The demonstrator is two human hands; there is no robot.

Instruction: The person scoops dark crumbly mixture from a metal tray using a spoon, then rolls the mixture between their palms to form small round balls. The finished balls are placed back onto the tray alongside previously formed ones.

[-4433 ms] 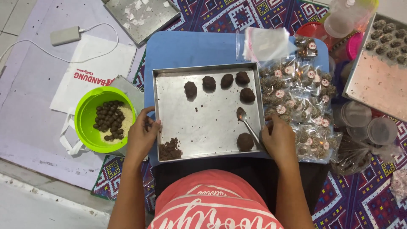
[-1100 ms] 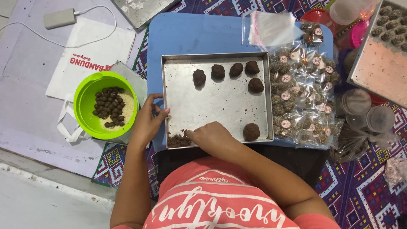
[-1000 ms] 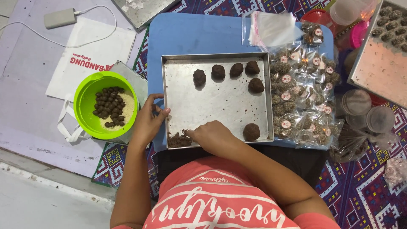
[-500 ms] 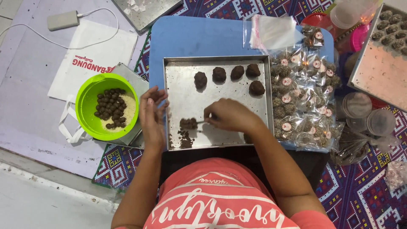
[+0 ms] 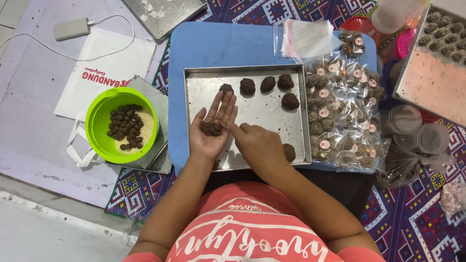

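A lump of dark brown dough (image 5: 211,127) is lying in the upturned palm of the left hand (image 5: 211,130), which is held flat and released, fingers stretched out over the near left part of the metal tray (image 5: 264,109). The right hand (image 5: 258,145) is resting just beside it, loosely curled, with its forefinger reaching to the edge of the lump; whether it is pinching the dough or only touching it is hard to tell from here. Both hands are hovering over the tray, which is sitting on a blue desk (image 5: 213,46). Four rolled dough balls (image 5: 266,84) are lining the tray's far edge, a fifth ball (image 5: 290,101) is sitting by the right edge, and one more ball (image 5: 289,152) is peeking out at the near right corner behind the right hand. Packets of wrapped sweets (image 5: 340,114) are piling up along the right edge of the desk. On the floor, well to the left of the desk, a green bowl (image 5: 99,116) is holding small dark balls over pale crumbs, with a white bag (image 5: 104,68) lying beyond it.
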